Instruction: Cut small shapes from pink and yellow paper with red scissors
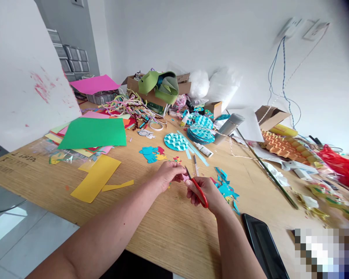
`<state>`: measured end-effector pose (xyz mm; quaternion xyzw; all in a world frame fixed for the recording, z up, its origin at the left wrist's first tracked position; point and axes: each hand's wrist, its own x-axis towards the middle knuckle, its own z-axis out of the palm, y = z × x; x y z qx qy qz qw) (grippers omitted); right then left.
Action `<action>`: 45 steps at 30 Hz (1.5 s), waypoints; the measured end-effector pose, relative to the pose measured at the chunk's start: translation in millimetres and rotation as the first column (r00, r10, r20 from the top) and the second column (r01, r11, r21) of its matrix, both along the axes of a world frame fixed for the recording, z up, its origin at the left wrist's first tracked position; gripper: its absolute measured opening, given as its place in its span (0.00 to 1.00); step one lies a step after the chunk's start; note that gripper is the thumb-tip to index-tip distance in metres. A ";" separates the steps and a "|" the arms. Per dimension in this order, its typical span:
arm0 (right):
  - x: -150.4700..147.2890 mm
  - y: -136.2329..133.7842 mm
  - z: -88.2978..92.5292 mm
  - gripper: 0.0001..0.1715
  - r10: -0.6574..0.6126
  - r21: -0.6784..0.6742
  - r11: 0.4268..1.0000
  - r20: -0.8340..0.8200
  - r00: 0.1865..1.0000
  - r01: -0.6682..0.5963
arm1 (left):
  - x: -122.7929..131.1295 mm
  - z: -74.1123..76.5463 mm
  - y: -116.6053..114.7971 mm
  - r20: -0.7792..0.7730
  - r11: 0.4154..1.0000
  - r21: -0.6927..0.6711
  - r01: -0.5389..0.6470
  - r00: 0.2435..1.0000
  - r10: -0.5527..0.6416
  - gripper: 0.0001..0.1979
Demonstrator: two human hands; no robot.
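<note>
The scissors are sitting just below the middle of the frame, in the right hand. Its fingers are closing around the red handles, and a dark blade is pointing to the upper left. How far the blades are opening, one cannot tell. Just beside the blade, the left hand is pinching a small pink paper between its fingertips; its other fingers are curling, partly hidden.

Both hands are working above the wooden table. Near them, at the centre, a blue cutout is lying flat, with a red one and a yellow one beside it. Just above the right hand a pen is lying, and to its right blue scraps are spreading. Higher in the frame, a scaled blue disc is resting near a disc stack, and a white tube is lying below the stack.

At left, a green sheet is covering other papers, while a yellow sheet and a yellow strip are lying lower. In the upper middle, a carton is holding green material. At lower right, a black phone is lying near the right forearm; at the right edge, a red bag is resting.
</note>
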<state>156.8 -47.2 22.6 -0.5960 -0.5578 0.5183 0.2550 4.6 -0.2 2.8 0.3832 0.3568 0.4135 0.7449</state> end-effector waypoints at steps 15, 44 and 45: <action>-2.3 -0.7 3.4 0.26 -0.005 -0.014 1.000 0.008 1.000 0.005 | -0.5 -4.5 2.7 -0.001 1.000 -0.010 -0.026 1.000 0.026 0.07; -0.5 -0.7 -0.4 0.27 -0.015 -0.013 1.000 -0.028 1.000 0.014 | -0.2 0.2 0.4 0.019 0.999 -0.019 -0.033 0.999 0.033 0.08; 0.2 -0.5 -1.5 0.27 -0.013 -0.011 1.000 -0.033 0.999 0.013 | -0.2 0.6 0.2 0.018 0.999 -0.018 -0.031 0.999 0.031 0.08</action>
